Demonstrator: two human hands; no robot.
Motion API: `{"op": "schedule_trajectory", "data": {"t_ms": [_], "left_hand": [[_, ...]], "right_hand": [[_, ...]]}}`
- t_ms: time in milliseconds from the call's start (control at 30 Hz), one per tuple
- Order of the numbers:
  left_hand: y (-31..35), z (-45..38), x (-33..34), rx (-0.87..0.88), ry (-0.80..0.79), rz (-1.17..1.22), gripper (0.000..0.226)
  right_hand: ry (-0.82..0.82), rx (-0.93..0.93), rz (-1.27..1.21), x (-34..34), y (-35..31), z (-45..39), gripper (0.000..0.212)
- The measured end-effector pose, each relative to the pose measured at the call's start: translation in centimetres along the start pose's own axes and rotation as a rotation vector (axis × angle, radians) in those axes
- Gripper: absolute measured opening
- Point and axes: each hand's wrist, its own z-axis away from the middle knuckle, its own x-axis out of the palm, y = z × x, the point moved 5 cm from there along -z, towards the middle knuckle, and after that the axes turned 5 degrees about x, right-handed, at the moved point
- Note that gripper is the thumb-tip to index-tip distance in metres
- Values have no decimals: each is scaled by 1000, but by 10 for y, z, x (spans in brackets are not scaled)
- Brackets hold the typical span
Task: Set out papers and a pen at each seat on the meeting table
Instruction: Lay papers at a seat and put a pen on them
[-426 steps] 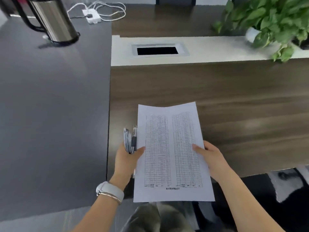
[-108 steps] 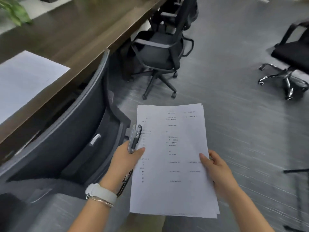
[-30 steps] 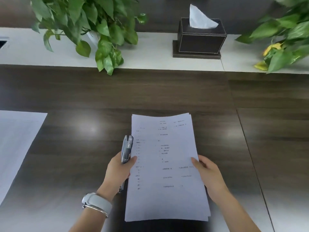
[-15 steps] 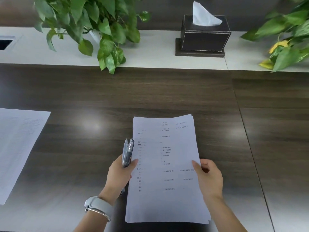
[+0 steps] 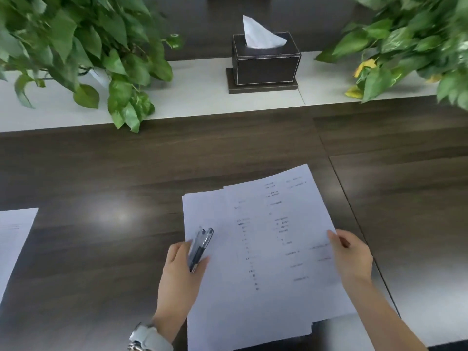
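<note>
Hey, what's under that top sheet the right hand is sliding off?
Under the top sheet, pinched by the right hand, more white sheets show at its left and bottom edges. How many, and their print, is covered. The left hand holds pens.

I'm seeing white papers (image 5: 266, 249) showing faint grey print, lying over a dark brown wood-grain table (image 5: 101, 173). A pale off-white strip (image 5: 197, 95) is running across the upper frame. The tissue box (image 5: 266, 64) is showing dark brown with light stitching, a white tissue (image 5: 258, 34) sticking up. Green plants (image 5: 76, 46) are filling both upper corners, with yellow leaves (image 5: 364, 67) at right. The pens (image 5: 201, 245) are looking clear and black; the watch (image 5: 149, 336) is looking white.
</note>
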Motion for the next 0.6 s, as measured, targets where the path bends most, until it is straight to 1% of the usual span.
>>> {"op": "schedule_trajectory", "data": {"t_ms": [67,133,233,300,333,400,500,567,600], "left_hand": [[24,-2,20,120,-111,-58,38],[57,-2,50,238,-257,-138,48],[109,2,110,402,-519,-284,60],[149,7,149,539,-654,-367,66],[167,8,168,597,-699,-412,69],[197,8,199,654,-747,-484,73],[226,5,235,658,-791,-550,78],[239,5,252,650,-820,-563,79],[244,5,259,651,-832,-565,80]], "right_hand": [[53,-4,22,-22,4,-26,23],[93,4,39,-44,7,-51,23],[144,36,68,-77,17,-89,26],[175,54,104,-98,25,-115,27],[190,62,131,-109,30,-128,28],[217,90,210,-129,37,-150,29],[294,108,394,-150,42,-169,32],[313,35,468,-153,42,-170,45],[289,-24,475,-147,42,-166,48]]}}
